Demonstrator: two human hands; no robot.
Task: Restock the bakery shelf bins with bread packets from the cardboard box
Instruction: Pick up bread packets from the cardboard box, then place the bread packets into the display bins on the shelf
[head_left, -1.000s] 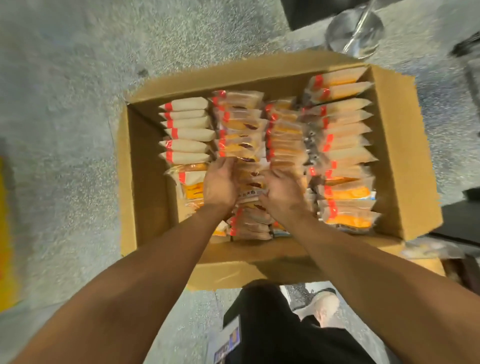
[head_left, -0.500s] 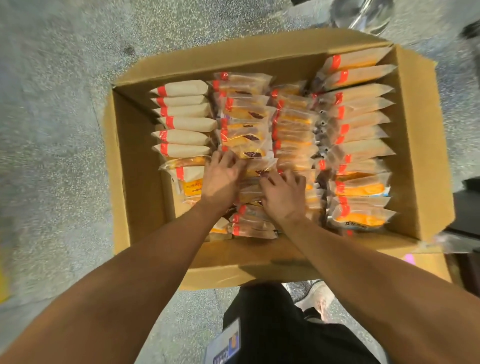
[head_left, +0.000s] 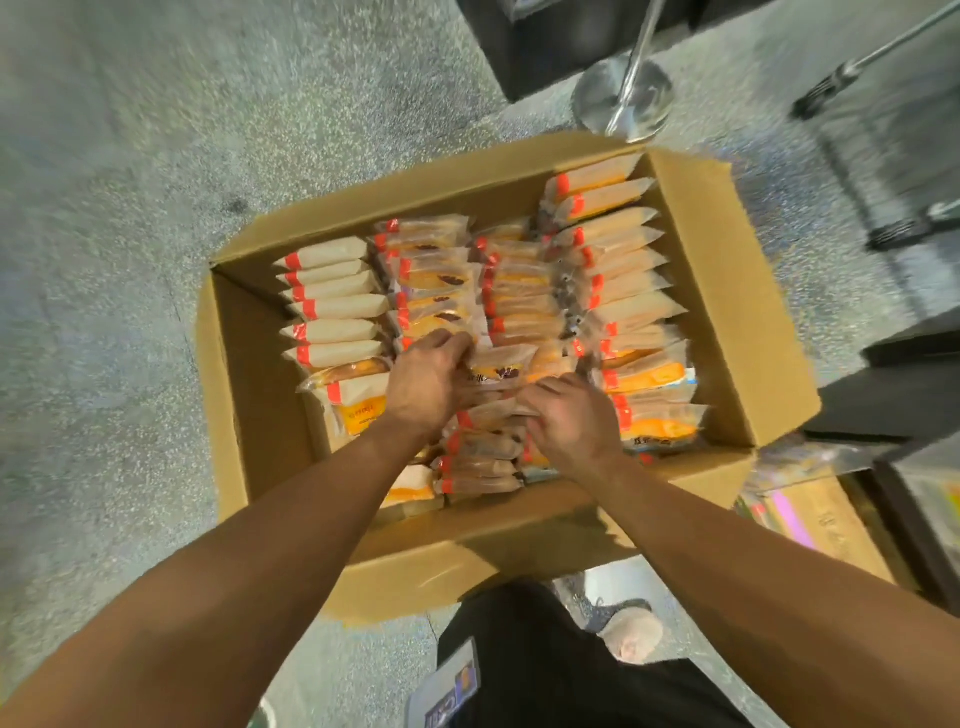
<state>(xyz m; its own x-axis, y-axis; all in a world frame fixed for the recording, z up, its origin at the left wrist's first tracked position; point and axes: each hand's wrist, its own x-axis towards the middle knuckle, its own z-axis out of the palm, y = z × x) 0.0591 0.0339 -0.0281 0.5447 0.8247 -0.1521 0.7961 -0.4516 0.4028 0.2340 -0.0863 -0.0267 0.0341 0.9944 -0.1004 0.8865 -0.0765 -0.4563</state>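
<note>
An open cardboard box stands on the speckled floor, packed with rows of clear bread packets with red-orange seals. Both my hands are inside it, over the middle rows. My left hand curls its fingers round a bunch of packets in the second row from the left. My right hand grips the same bunch from the right, fingers dug in between packets. The bunch tilts up a little above its neighbours. No shelf bins are in view.
A chrome stanchion base stands just behind the box. Dark fixtures line the right side, with a low wooden shelf at the box's right front corner. My shoe and dark trousers are below the box.
Both hands have closed tighter on the middle packets and the bunch between them has lifted and tilted. The view has shifted, so the box now sits further right and lower.
</note>
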